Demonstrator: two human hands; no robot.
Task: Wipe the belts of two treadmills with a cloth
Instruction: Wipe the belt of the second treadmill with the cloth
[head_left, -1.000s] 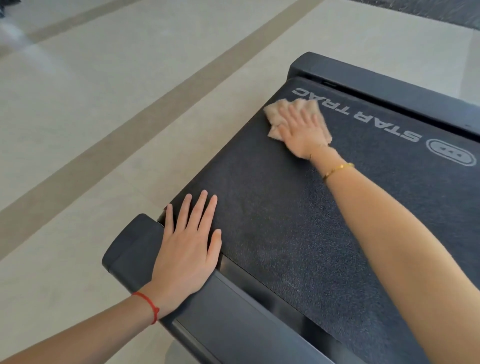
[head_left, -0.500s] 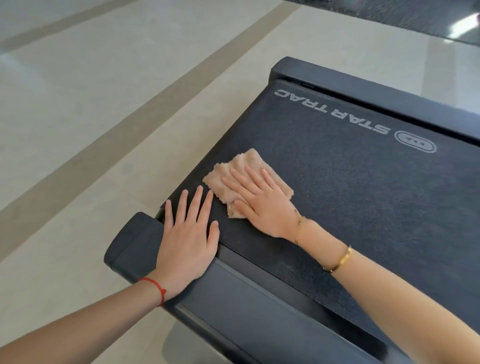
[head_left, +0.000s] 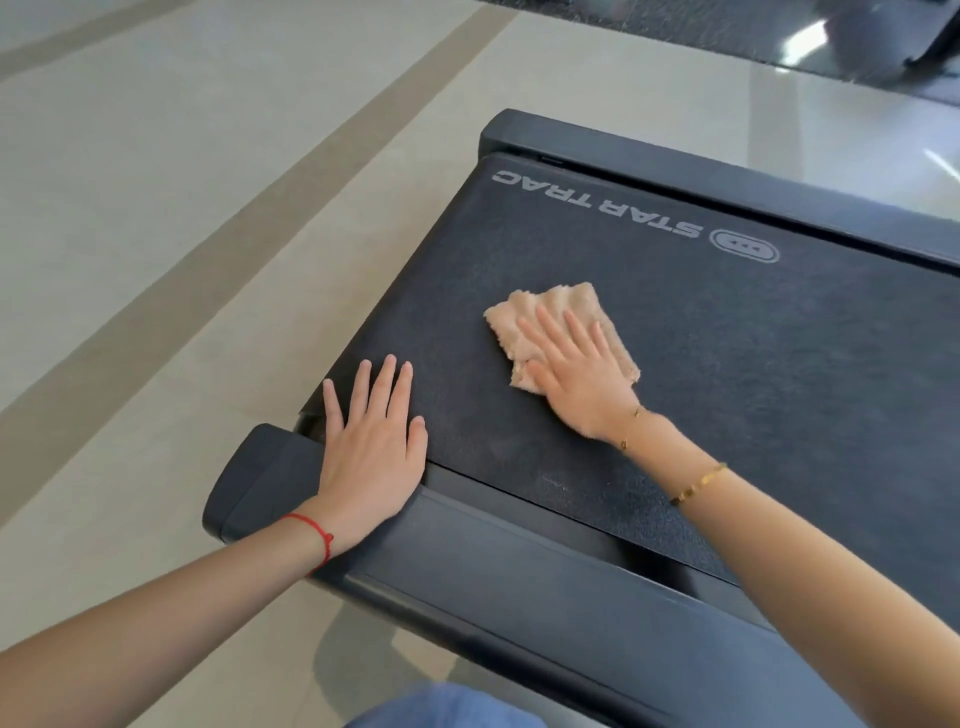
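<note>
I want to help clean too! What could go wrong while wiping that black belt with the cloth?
The belt might roll under the flat right hand pressing the cloth, so the arm could slip forward. The left hand leans half on the belt, half on the side rail; fingers near that gap could get pinched if the belt shifts.

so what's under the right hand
A beige cloth, pressed flat on the black belt by the right hand. The cloth's middle and the belt beneath it are covered.
</note>
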